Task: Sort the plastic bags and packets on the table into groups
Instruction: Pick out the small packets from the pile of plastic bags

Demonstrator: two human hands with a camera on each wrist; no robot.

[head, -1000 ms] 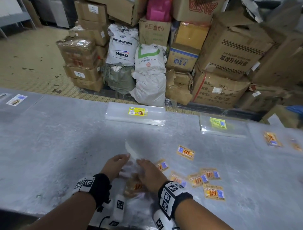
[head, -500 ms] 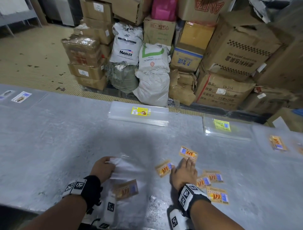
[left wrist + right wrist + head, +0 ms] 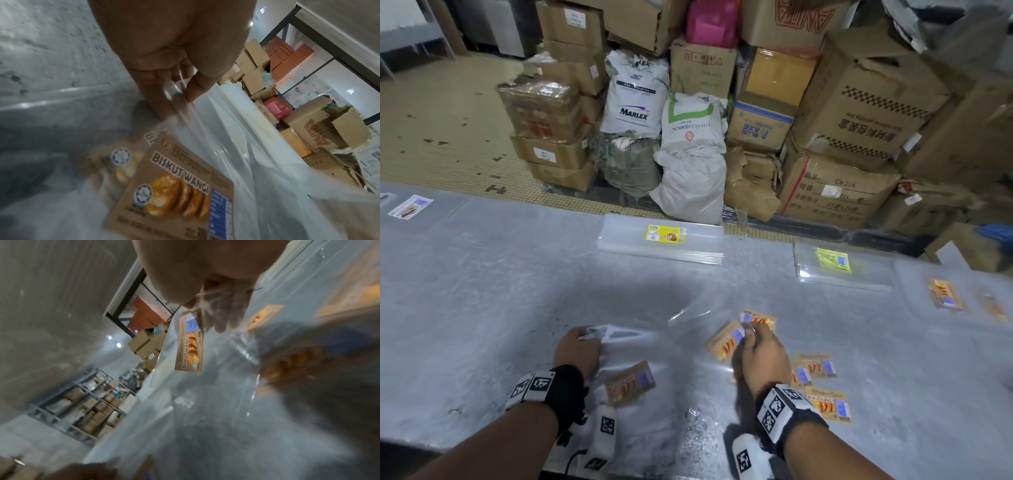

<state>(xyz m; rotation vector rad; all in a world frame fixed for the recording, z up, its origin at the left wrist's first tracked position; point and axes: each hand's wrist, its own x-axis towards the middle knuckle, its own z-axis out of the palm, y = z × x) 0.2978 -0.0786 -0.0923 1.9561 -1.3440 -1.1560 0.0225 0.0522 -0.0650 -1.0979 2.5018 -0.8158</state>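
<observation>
I'm mid-way through gathering the Biskut Wangi bags into one group. My left hand (image 3: 577, 346) has thumb and fingers curled in a pinch on the top edge of a small bundle of clear bags (image 3: 216, 129), whose brown Biskut Wangi label (image 3: 630, 383) sits at about 5 o'clock from that hand. My right hand (image 3: 763, 353) is pinching the edge of another clear bag, its label (image 3: 724, 341) tilted at 9 o'clock from my fingers, seemingly just off the grey table (image 3: 482, 308); the wrist view is too blurred to be sure. More matching labelled bags (image 3: 828, 404) lie loose at 4 o'clock from my right wrist. Two sorted stacks with yellow labels (image 3: 666, 233) (image 3: 832, 260) sit at 12 and 1 o'clock, well apart. Next I'd judge this bag must cross over to the left bundle, edges squared; thin film slips and clings, so a firm pinch.
</observation>
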